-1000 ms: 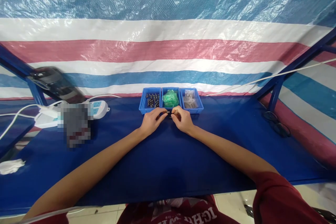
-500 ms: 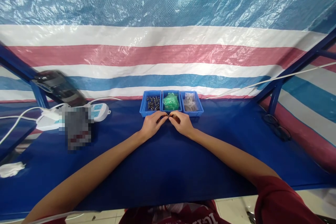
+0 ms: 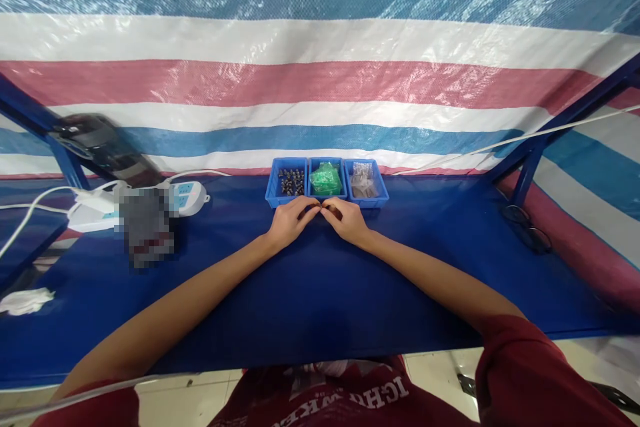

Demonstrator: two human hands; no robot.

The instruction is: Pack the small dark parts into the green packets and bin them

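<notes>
Three blue bins stand side by side at the table's back edge. Small dark metallic parts (image 3: 293,182) lie in the left bin, green plastic packing (image 3: 326,180) in the middle one, clear plastic bags (image 3: 363,181) in the right one. Just in front of the middle bin, my left hand (image 3: 291,221) and my right hand (image 3: 347,220) meet at the fingertips. Both are closed in a pinch on something small, which the fingers mostly hide and which I cannot make out.
A white power strip (image 3: 193,198) with cables, a dark bottle (image 3: 107,147) and a pixelated dark object (image 3: 147,223) are on the left. White crumpled tissue (image 3: 26,301) lies at the far left. Glasses (image 3: 529,228) rest at the right, near the blue frame (image 3: 530,163).
The camera view has tilted downward, so the bins, table and hands all sit higher in the picture. Both hands keep their pinch in front of the middle bin.
</notes>
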